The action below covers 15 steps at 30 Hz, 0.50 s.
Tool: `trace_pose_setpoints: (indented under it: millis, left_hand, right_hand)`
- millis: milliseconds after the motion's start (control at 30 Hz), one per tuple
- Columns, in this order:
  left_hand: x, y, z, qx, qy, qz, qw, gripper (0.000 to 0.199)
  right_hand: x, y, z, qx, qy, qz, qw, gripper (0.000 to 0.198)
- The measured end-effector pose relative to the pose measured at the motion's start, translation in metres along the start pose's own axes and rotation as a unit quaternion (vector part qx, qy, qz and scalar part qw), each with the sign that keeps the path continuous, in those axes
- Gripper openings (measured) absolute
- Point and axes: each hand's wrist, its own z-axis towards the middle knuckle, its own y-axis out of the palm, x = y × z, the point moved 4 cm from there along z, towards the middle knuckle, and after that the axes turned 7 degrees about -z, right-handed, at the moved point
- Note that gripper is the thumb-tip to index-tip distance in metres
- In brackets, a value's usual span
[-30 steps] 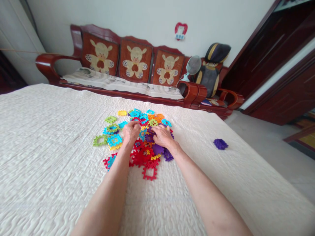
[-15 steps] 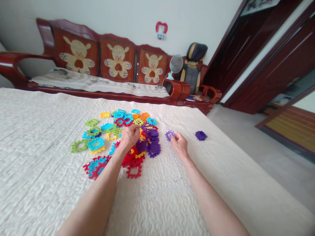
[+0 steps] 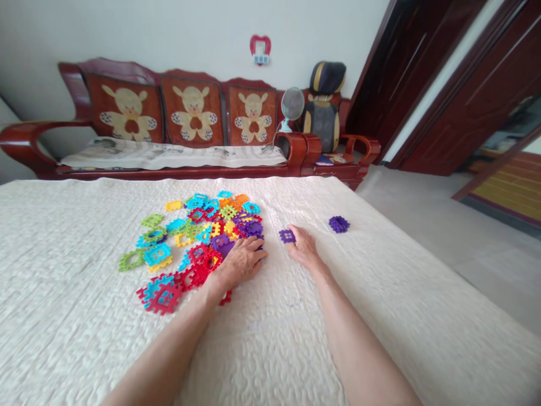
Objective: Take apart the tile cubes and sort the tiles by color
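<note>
At the near right edge of a pile of notched plastic building pieces (image 3: 198,254), my left hand (image 3: 243,260) is palm down over purple pieces (image 3: 252,228). Its fingers are slightly apart and bent over them; what lies beneath the palm is hidden. My right hand (image 3: 305,247), right of the pile, pinches a purple window-shaped building piece (image 3: 287,236) by its right side, just above the quilted cover. Farther right sits a small stack of purple building pieces (image 3: 339,224), apart from both hands.
Red pieces (image 3: 164,298) and green pieces (image 3: 132,259) lie at the pile's left side. A white quilted cover (image 3: 63,270) spreads under everything. Beyond its far edge stand a wooden sofa (image 3: 25,138) with bear cushions and a small fan (image 3: 292,104).
My left hand has moved from the pile's middle toward me and right, onto the purple pieces, and its fingers have loosened. My right hand still holds its piece, now turned flatter. The view has shifted.
</note>
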Motion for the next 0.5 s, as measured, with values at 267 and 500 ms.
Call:
trace_pose_setpoints:
  millis: [267,500]
  left_hand:
    - [-0.004,-0.01,-0.006,0.076,-0.054,0.045,0.995,0.037]
    - [0.023,0.022,-0.018,0.063,-0.02,-0.013,0.998,0.033]
  right_hand:
    - [0.006,0.0,0.001,0.042,0.008,0.048,0.998,0.048]
    - [0.005,0.0,0.0,0.087,-0.009,0.062,0.994,0.044]
